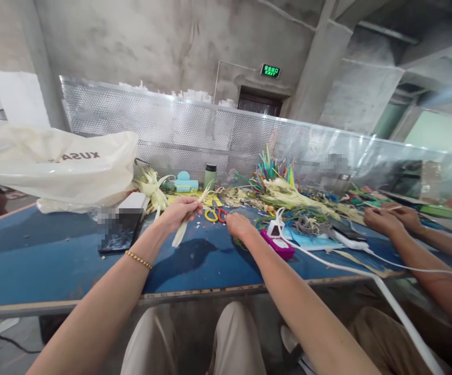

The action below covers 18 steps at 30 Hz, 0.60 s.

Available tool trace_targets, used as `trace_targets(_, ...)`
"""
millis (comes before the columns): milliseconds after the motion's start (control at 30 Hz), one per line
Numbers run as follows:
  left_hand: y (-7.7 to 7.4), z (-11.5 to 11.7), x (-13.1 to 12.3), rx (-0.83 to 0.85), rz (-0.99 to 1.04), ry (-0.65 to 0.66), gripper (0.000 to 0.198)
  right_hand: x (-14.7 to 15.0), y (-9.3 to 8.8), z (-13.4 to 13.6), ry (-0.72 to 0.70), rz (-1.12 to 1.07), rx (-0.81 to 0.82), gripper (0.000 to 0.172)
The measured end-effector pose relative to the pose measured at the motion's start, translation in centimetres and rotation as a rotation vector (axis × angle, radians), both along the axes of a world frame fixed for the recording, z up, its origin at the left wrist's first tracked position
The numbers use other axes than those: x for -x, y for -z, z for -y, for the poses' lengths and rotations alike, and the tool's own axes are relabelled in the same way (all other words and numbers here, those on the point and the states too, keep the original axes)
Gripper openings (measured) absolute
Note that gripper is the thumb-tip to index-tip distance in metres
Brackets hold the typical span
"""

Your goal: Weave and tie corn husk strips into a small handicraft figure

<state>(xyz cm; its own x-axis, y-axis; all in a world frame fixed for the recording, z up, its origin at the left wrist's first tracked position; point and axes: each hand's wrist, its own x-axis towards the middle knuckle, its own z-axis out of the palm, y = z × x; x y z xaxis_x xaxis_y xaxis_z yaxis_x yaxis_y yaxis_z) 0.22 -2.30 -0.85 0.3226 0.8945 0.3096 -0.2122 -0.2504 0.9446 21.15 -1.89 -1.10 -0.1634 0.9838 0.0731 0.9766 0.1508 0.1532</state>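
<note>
Pale strips of dry husk [180, 234] are pinched in my left hand [182, 211], which is raised over the blue table; one end hangs below the fingers and thin ends stick up above. My right hand [240, 227] is closed beside scissors [211, 214] with one yellow and one red handle loop, its fingertips by the red loop. Whether it grips the scissors or something else is too small to tell. Green strands show just below my right hand.
A white plastic bag [88, 172], a dark phone [120, 232] and a husk bundle [153, 188] lie left. Behind stand a green bottle [210, 178] and colourful stems [270, 169]. A purple power socket [278, 245] with white cables sits right. Another person's hands [390, 220] work farther right.
</note>
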Motion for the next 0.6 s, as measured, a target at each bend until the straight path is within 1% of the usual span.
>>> trace_targets(67, -0.1, 0.1, -0.1, 0.003, -0.009, -0.001, 0.013, -1.2, -0.3, 0.2, 0.093, 0.016, -0.023, 0.035)
trace_targets(167, -0.2, 0.2, -0.1, 0.023, -0.022, -0.009, 0.012, -2.5, -1.5, 0.2, 0.182, 0.029, -0.081, 0.036)
trace_targets(233, -0.3, 0.3, -0.1, 0.026, -0.02, -0.005, 0.013, -2.7, -2.4, -0.3, 0.205, 0.023, -0.13, 0.034)
trace_targets(333, -0.4, 0.3, -0.1, 0.016, -0.012, -0.004, 0.013, -2.1, -3.2, -1.5, 0.176, -0.03, -0.178, 0.036)
trace_targets(400, -0.4, 0.4, -0.1, 0.015, -0.02, -0.011, 0.013, -1.3, -3.0, -2.5, 0.126, -0.067, -0.159, 0.038)
trace_targets(433, -0.4, 0.4, -0.1, 0.016, -0.028, -0.016, 0.013, -0.8, -2.7, -3.0, 0.105, -0.075, -0.14, 0.036)
trace_targets(533, -0.4, 0.4, 0.0, 0.023, -0.041, -0.02, 0.013, -0.1, -1.2, -4.3, 0.014, -0.104, -0.033, 0.028)
trace_targets(600, -0.4, 0.4, 0.0, 0.025, -0.031, -0.015, 0.013, -0.1, -0.3, -5.0, -0.032, -0.128, 0.034, 0.027)
